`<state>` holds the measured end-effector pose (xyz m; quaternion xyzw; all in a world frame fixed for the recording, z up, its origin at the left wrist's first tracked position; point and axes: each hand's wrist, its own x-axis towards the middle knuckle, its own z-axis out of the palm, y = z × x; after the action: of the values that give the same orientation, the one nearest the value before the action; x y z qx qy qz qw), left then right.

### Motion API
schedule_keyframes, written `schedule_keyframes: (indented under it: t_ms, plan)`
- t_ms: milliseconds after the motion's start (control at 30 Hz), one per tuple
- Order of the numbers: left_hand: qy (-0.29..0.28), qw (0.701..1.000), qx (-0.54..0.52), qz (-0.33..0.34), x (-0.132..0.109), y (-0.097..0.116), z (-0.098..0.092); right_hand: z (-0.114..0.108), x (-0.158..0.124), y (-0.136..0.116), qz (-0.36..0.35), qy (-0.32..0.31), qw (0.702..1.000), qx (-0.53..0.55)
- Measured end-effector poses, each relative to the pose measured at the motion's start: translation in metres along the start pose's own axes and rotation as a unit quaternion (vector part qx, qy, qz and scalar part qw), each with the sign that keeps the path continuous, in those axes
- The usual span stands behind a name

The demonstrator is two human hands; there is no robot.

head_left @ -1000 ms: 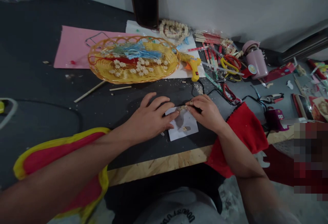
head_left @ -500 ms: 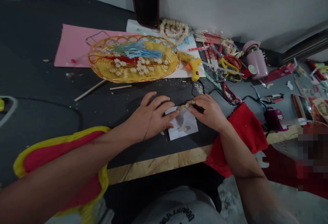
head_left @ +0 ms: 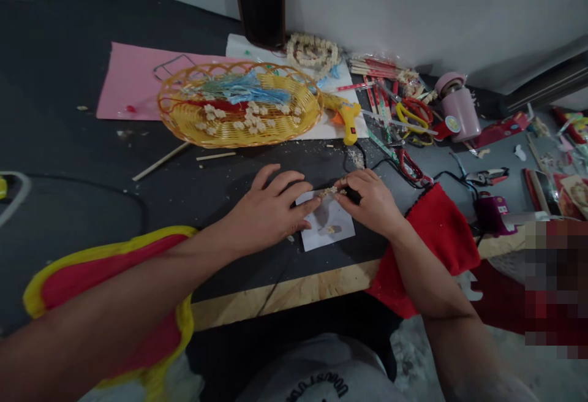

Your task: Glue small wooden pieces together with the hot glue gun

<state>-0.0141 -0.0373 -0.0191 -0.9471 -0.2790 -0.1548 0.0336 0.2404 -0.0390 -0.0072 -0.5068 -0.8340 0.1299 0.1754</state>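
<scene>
Left hand (head_left: pixel 271 209), spread flat, pins the paper (head_left: pixel 333 235) steady; right hand (head_left: pixel 374 203) pinches a beaded piece (head_left: pixel 327 192) at the paper's top edge

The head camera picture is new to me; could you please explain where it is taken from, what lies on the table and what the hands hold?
There is no machine: a person works with bare hands, and the camera sits on their head, looking forward and down, so both forearms enter from the bottom. The left hand lies flat, pressing a white paper onto the table. The right hand pinches a small pale piece at the paper's top edge. Behind are a yellow basket of pale bits and blue threads, a pink sheet, a glue gun, scissors and a pink cup. A red cloth lies by the right wrist.
</scene>
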Motion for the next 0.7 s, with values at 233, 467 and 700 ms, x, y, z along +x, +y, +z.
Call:
schedule_keyframes:
  t_ms: [233,467,700]
  plan:
    - [0.007,1.000,-0.008,-0.001,-0.0003,-0.0005,0.0020,0.0045,0.0004,0.0008,-0.001,0.013,1.000,-0.014]
    - [-0.002,1.000,-0.006,-0.006,0.0007,0.0013,-0.0025,0.0025,0.0010,0.0013,-0.015,0.012,1.000,-0.001]
    - [-0.001,1.000,-0.004,-0.001,0.0006,0.0003,-0.0016,0.0003,0.0006,0.0018,-0.029,0.001,1.000,0.004]
